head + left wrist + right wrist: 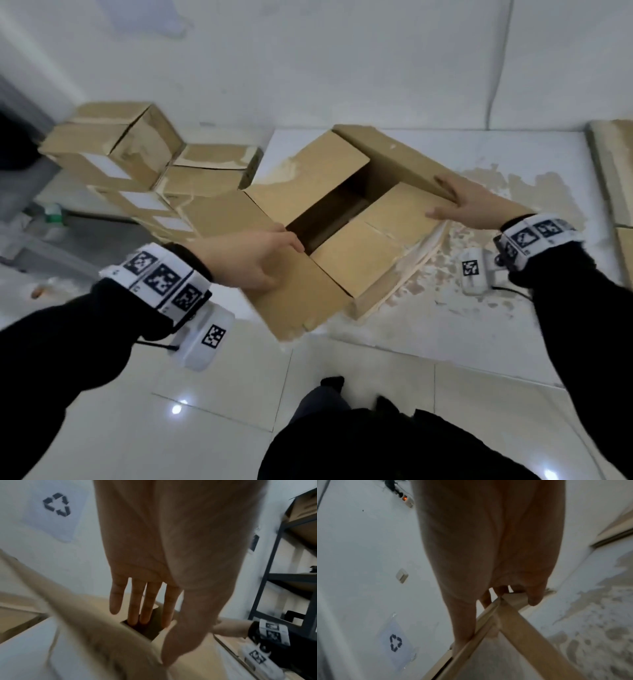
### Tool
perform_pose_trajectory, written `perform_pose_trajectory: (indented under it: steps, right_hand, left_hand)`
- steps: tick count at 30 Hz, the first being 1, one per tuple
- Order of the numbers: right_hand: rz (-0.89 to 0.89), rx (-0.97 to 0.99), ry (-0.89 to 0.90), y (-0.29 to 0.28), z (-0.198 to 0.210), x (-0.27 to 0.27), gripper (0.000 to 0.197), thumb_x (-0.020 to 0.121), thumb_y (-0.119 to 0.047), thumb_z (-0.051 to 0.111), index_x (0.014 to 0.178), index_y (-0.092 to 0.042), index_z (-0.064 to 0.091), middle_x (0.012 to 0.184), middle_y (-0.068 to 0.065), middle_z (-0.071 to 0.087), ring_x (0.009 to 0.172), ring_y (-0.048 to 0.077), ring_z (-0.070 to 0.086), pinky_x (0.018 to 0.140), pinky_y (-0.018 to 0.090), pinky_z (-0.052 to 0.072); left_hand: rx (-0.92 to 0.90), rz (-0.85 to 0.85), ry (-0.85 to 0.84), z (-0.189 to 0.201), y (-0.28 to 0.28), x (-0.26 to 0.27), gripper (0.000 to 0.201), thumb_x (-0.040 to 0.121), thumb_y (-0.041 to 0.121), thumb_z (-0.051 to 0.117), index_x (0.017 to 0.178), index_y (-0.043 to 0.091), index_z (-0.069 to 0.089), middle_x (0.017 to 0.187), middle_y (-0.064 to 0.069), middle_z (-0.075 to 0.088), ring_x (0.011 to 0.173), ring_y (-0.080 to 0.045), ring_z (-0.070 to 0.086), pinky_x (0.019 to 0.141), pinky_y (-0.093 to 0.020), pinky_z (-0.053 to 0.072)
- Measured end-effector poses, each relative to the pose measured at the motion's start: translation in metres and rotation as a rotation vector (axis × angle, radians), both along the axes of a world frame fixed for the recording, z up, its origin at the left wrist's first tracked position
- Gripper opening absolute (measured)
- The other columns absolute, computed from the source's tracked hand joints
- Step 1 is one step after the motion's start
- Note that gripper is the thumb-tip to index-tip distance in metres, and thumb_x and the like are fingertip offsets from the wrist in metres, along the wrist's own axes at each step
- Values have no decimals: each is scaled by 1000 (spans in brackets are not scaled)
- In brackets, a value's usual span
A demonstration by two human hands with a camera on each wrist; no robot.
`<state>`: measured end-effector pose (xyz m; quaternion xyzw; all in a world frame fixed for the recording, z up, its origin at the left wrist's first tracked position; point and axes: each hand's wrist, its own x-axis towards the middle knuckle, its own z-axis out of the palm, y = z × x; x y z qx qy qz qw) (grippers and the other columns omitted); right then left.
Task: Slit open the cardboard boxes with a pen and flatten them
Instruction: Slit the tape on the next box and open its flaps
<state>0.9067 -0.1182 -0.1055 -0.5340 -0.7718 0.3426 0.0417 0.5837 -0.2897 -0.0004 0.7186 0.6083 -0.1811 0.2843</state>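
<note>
From the head view we see an open cardboard box [346,219] on the white floor [376,394], its flaps splayed outward and a dark opening in the middle. The left hand [253,258] lies on the near flap beside that opening, fingers extended and close together. The right hand [469,202] is at the far-right flap — its fingers hold the flap's edge, thumb underneath as far as we can tell. A stack of closed boxes [116,150] sits against the wall to the left, and flattened cardboard [613,164] lies at the right edge.

From the left wrist we see the left hand [171,574] with straight, slightly parted fingers [137,604] reaching over the box's [96,639] dark opening; a recycling sign [56,505] hangs on the wall.

From the right wrist, the right hand [489,555] pinches the box's [518,627] flap edge — thumb on one face, curled fingers [534,596] on the other.

We cannot see a pen in any view.
</note>
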Motion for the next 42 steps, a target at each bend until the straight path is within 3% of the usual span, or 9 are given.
perform_pose_trajectory:
  steps: [4, 13, 19, 23, 27, 29, 33, 36, 42]
  right_hand:
    - [67, 36, -191, 27, 13, 0, 85, 86, -35, 65, 150, -11, 16, 156, 11, 18, 142, 28, 21, 114, 37, 19]
    - [562, 138, -577, -28, 33, -128, 42, 101, -31, 29, 141, -26, 39, 149, 4, 34, 141, 22, 21, 113, 48, 15]
    - [290, 425, -503, -67, 127, -79, 38, 100, -36, 30, 103, -14, 60, 102, 7, 58, 100, 25, 49, 93, 41, 35]
    - [41, 116, -806, -117, 130, -40, 47, 100, -42, 25, 106, -10, 59, 104, 12, 62, 94, 25, 56, 98, 38, 38]
    - [-453, -306, -423, -119, 69, -48, 86, 90, -62, 37, 152, -12, 5, 157, 11, 16, 137, 33, 31, 100, 42, 43]
    - [-704, -349, -151, -110, 49, -63, 93, 85, -60, 52, 151, -12, 7, 156, 12, 15, 130, 41, 36, 74, 47, 56]
    - [-861, -368, 138, -103, 26, -84, 52, 94, -19, 55, 139, -4, 33, 136, 22, 41, 108, 42, 51, 75, 57, 54]
    - [-873, -331, 310, -110, 27, -86, 21, 94, 2, 39, 112, -1, 49, 114, 25, 57, 91, 37, 58, 67, 50, 55]
    - [-1010, 92, 337, -115, 20, -85, 53, 89, -6, 43, 137, -19, 25, 123, 14, 49, 98, 38, 58, 65, 48, 56]
  left_hand:
    - [139, -186, 105, -37, 22, -5, 79, 74, 52, 72, 141, 31, 36, 142, 6, 33, 130, -15, 31, 112, -36, 26]
    - [245, -637, 413, -78, 70, 22, 87, 62, 90, 43, 93, 14, 71, 97, -1, 61, 105, -22, 49, 109, -42, 17]
    - [351, -672, 515, -87, 69, 18, 96, 63, 92, 38, 123, 20, 60, 131, -6, 53, 130, -27, 37, 116, -52, 6]
    - [389, -704, 555, -80, 69, 22, 103, 60, 94, 39, 130, 19, 55, 138, -10, 48, 134, -30, 34, 115, -55, 1]
    - [525, -646, 553, -51, 64, 2, 109, 58, 96, 34, 131, 17, 53, 138, -13, 46, 136, -35, 30, 113, -55, 6]
    - [611, -529, 522, -33, 71, -25, 104, 61, 94, 34, 131, 18, 51, 140, -15, 44, 138, -37, 26, 113, -54, 9]
    - [502, -289, 549, -23, 98, -92, 100, 66, 91, 33, 139, 23, 39, 138, -13, 49, 131, -33, 39, 112, -50, 18]
    - [187, -75, 246, -47, 120, -123, 106, 70, 90, 31, 151, 28, 6, 149, -12, 38, 132, -31, 41, 112, -49, 25]
    - [170, 90, -228, -58, 131, -98, 90, 84, 76, 23, 153, 25, -6, 160, -8, 6, 147, -25, 10, 118, -46, 13]
